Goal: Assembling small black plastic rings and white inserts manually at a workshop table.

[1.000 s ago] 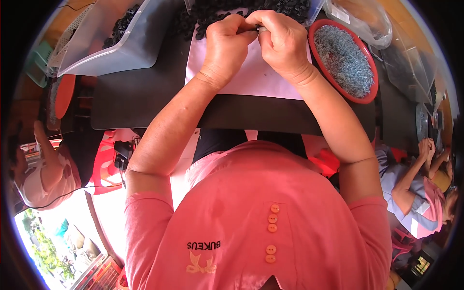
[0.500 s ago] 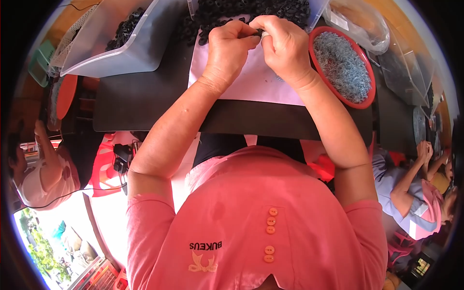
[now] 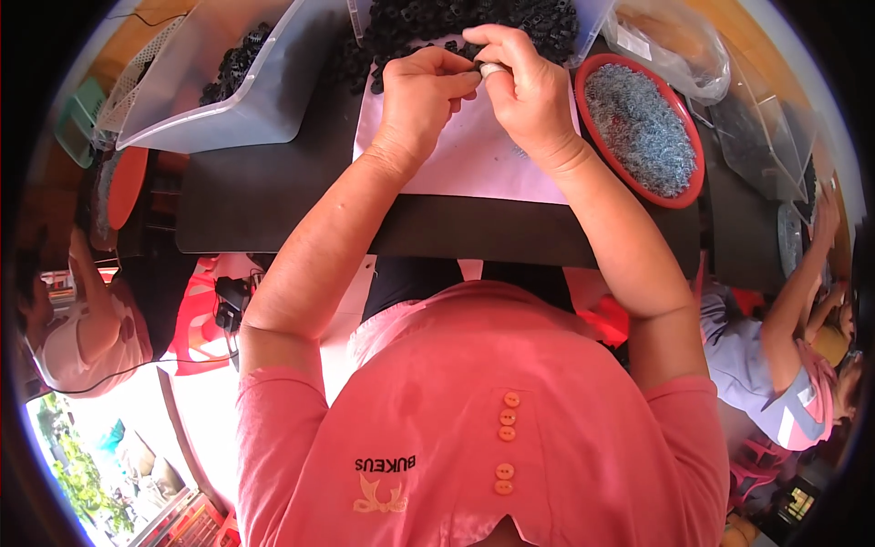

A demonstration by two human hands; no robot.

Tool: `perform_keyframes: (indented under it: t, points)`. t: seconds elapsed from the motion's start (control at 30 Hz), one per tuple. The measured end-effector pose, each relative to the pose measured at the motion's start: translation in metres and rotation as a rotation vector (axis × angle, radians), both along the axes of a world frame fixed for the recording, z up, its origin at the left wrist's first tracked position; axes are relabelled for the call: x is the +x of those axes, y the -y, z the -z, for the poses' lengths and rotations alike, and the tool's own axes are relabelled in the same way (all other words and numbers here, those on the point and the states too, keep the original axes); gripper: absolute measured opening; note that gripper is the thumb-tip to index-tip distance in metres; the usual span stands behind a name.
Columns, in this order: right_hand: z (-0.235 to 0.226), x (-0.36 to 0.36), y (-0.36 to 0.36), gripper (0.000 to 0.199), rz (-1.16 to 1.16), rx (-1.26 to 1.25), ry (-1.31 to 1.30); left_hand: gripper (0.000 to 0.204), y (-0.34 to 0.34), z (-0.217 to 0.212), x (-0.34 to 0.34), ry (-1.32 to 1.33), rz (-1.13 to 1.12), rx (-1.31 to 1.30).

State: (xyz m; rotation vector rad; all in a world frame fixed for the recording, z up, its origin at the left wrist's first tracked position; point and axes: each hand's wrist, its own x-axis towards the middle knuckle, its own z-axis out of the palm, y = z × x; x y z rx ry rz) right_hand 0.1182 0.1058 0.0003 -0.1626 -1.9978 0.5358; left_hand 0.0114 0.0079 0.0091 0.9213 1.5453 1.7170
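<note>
My left hand [image 3: 421, 96] and my right hand [image 3: 519, 87] meet over a white sheet [image 3: 474, 159] on the dark table [image 3: 264, 196]. Their fingertips pinch one small pale ring-shaped part [image 3: 490, 69] between them. Just beyond the hands lies a heap of small black ring parts [image 3: 456, 23], touching the sheet's far edge. To the right of my right hand stands a red round bowl [image 3: 694, 182] filled with small grey metal rings [image 3: 638, 123].
A clear plastic tray [image 3: 237, 96] holding black parts sits at the far left. A clear bag [image 3: 670, 50] and clear containers [image 3: 766, 146] lie at the far right. Other people sit at the left [image 3: 82, 337] and at the right [image 3: 784, 365].
Both hands have stayed together over the sheet, shifting only slightly while working the small part at their fingertips.
</note>
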Motion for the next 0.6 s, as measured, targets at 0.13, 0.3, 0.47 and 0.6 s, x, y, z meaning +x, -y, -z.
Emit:
perform_keyframes:
  t: [0.13, 0.3, 0.47, 0.6]
  points:
    - [-0.009, 0.003, -0.004, 0.042, -0.024, -0.091, 0.037, 0.012, -0.001, 0.001, -0.005, 0.152, 0.049, 0.045]
    - [-0.017, 0.008, -0.004, 0.039, 0.108, 0.084, 0.141, 0.012, -0.002, 0.003, -0.011, 0.242, 0.046, 0.112]
    - [-0.009, 0.005, -0.011, 0.030, 0.189, 0.332, 0.153, 0.009, -0.003, 0.001, -0.009, 0.252, 0.025, 0.134]
    - [-0.008, 0.005, -0.013, 0.024, 0.140, 0.428, 0.127, 0.009, -0.001, 0.003, -0.010, 0.196, 0.069, 0.092]
